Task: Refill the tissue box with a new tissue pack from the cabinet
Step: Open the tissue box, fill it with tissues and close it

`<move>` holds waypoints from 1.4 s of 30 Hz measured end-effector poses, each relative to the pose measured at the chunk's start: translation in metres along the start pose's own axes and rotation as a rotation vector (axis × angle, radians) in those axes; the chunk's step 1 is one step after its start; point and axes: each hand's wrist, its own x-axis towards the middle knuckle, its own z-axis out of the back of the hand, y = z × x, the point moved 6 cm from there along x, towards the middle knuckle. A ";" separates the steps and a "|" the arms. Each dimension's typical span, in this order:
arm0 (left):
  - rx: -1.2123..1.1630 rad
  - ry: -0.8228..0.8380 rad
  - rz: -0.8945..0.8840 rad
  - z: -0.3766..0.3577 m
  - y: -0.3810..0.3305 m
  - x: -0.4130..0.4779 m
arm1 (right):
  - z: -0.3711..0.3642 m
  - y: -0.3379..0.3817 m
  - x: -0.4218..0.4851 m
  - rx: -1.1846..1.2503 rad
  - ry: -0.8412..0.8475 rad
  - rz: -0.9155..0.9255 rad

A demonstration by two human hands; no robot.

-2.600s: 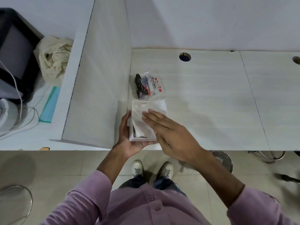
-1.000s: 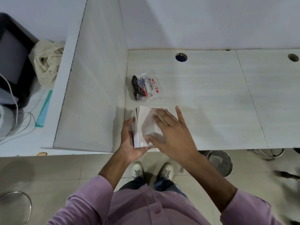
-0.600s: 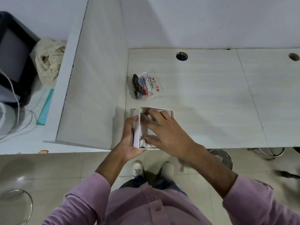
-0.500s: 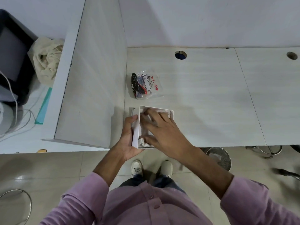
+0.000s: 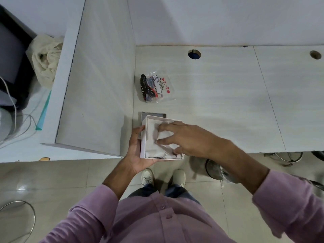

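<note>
Head view: one white tissue box [image 5: 143,137], turned open side up, is held at the near edge of the desk [image 5: 219,102], partly over the floor. It is cradled from below and from its left wall by the left hand [image 5: 135,151], thumb laid on the rim. One stack of white tissues [image 5: 154,137] is seen inside the box, and the right hand [image 5: 189,139] is pressed flat onto it, fingers [image 5: 166,127] spread and nothing gripped. One grey flat panel [image 5: 152,114] is seen on the desk just behind the box. One crumpled, emptied plastic wrapper [image 5: 155,88] is left farther back, apart from both hands. Two cable holes [image 5: 194,54] are counted in the desk.
</note>
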 end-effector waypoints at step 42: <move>-0.207 -0.059 -0.076 0.037 -0.001 -0.013 | -0.072 -0.127 0.143 0.150 -0.279 -0.580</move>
